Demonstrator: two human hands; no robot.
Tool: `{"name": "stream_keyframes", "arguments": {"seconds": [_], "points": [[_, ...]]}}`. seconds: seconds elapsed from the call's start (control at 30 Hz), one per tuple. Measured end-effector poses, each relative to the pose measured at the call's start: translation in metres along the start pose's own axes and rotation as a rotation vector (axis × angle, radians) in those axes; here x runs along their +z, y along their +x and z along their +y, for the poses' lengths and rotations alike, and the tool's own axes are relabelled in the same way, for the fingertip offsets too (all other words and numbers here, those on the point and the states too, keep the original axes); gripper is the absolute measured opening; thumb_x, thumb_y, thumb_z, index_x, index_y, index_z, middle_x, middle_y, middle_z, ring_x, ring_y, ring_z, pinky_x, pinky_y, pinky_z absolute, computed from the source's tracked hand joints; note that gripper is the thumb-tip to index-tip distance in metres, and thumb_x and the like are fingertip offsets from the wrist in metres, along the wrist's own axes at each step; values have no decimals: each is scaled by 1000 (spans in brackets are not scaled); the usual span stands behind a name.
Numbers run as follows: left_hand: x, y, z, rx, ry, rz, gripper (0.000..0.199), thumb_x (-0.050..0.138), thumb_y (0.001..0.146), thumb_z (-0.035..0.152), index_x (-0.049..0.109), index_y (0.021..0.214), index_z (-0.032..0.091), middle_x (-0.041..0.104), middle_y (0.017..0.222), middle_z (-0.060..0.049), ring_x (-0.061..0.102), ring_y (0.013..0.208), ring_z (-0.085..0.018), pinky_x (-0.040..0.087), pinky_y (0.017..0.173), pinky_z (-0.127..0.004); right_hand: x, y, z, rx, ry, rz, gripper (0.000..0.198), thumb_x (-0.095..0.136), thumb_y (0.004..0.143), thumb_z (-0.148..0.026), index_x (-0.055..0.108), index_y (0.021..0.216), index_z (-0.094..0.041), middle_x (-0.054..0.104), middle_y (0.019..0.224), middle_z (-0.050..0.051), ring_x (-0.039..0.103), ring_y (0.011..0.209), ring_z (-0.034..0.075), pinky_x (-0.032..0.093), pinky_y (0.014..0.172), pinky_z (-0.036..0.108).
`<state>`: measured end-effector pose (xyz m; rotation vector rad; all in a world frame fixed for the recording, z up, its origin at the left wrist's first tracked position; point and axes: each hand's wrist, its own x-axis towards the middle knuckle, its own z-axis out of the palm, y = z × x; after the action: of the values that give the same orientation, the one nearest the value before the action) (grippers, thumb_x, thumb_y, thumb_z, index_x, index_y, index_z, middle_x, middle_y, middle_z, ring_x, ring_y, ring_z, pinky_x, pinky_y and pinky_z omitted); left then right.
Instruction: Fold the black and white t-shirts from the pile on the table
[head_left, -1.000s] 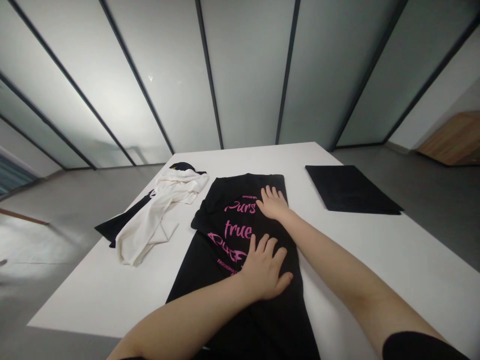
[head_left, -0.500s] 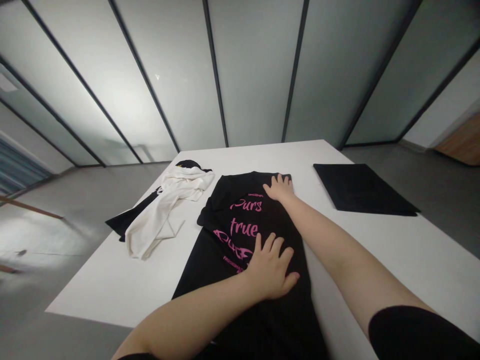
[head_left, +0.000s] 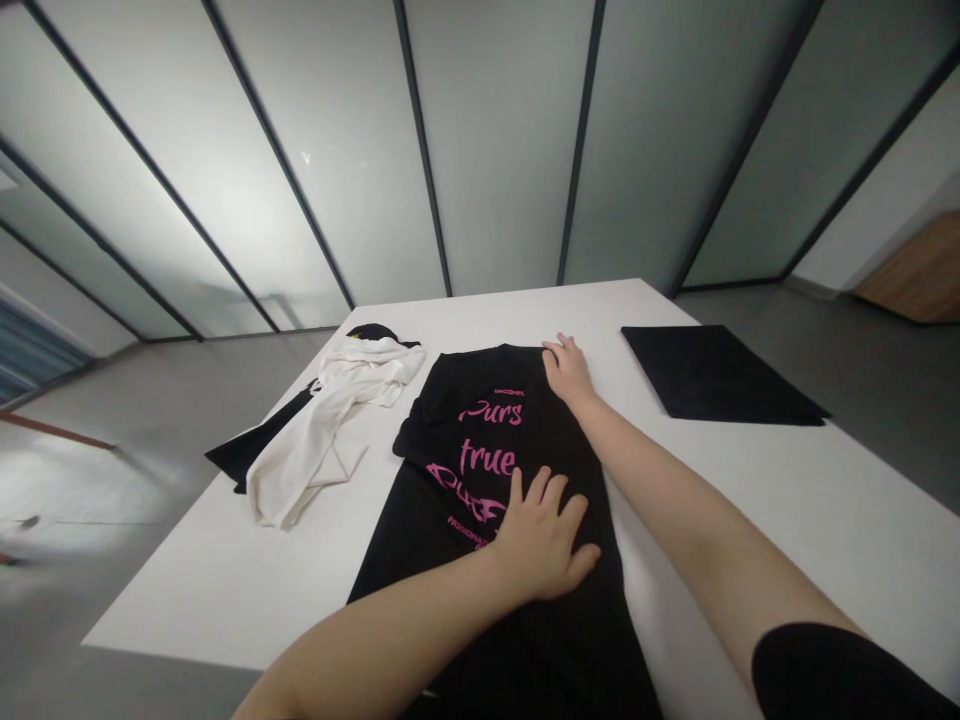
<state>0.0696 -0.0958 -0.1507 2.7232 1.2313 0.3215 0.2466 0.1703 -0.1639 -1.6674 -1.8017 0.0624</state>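
A black shirt [head_left: 420, 520] lies on the white table [head_left: 697, 480] between rumpled white cloth [head_left: 300, 450] and a flat black piece [head_left: 724, 375]; left hand [head_left: 538, 540] spread loosely over it, right hand [head_left: 568, 372] at its far corner, grip unclear.

Office-like room, frosted glass partition [head_left: 495, 150] in dark frames, plain grey floor [head_left: 172, 390], white table [head_left: 480, 312]

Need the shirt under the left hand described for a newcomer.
Find the white table before the frosted glass wall. Along its middle, under the left hand, lies a black shirt. Its pink lettering sets it apart from the white garment on its left and the plain black cloth on its right.
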Motion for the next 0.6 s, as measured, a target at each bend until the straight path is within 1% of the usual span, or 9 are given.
{"name": "stream_keyframes", "arguments": {"seconds": [0.07, 0.13, 0.23, 0.27, 0.33, 0.4, 0.47, 0.6], "points": [[-1, 0, 0, 2, -6, -5, 61, 50, 105, 63, 56, 150, 23, 52, 161, -17, 38, 156, -41, 30, 125, -75, -10, -11, 6, -5, 72, 61, 55, 26, 112, -34, 68, 144, -17, 57, 158, 18, 45, 152, 30, 35, 126, 47], [-2, 1, 1, 3, -9, -8, 60, 51, 104, 62, 56, 150, 24, 51, 161, -17, 38, 156, -41, 30, 126, -75, -21, -19, 14, 85, 70, 25, 50, 35, 110, -33, 68, 143, -15, 62, 151, 19, 52, 146, 29, 39, 124, 43], [-2, 1, 1, -2, -10, -6, 61, 53, 103, 62, 56, 149, 23, 52, 160, -17, 39, 156, -42, 30, 125, -76, -36, -22, 25, 263, -21, -165, 48, 53, 104, -35, 67, 145, -14, 68, 143, 20, 62, 134, 32, 47, 116, 43], [-2, 2, 1, -3, -11, -2, 61, 53, 103, 62, 56, 149, 23, 52, 160, -17, 39, 155, -42, 30, 125, -76, -41, -22, 27, 296, -44, -228, 48, 56, 103, -35, 67, 145, -15, 70, 140, 20, 65, 130, 32, 49, 113, 42], [-2, 1, 1, 0, -11, 5, 60, 53, 103, 62, 57, 149, 23, 53, 159, -17, 40, 155, -41, 30, 125, -75, -47, -19, 28, 316, -53, -323, 47, 60, 101, -33, 67, 146, -16, 73, 137, 17, 69, 125, 30, 51, 109, 39], [-2, 1, 1, 2, -6, 8, 60, 53, 103, 63, 57, 149, 24, 53, 159, -16, 39, 155, -41, 30, 126, -74, -50, -17, 26, 312, -42, -379, 47, 61, 100, -29, 67, 146, -18, 75, 136, 14, 71, 121, 28, 53, 105, 35], [-1, 0, 1, 1, -2, 4, 60, 52, 103, 63, 57, 149, 24, 53, 159, -16, 39, 155, -41, 30, 126, -73, -49, -19, 21, 313, -42, -400, 46, 60, 100, -26, 67, 145, -18, 75, 137, 13, 72, 121, 27, 54, 103, 34], [-2, 1, 1, 0, -10, 0, 61, 52, 103, 63, 56, 149, 23, 52, 160, -17, 38, 156, -41, 30, 125, -75, -39, -28, 7, 351, -130, -356, 45, 51, 104, -25, 66, 146, -21, 73, 139, 15, 70, 126, 33, 54, 104, 43]]}}
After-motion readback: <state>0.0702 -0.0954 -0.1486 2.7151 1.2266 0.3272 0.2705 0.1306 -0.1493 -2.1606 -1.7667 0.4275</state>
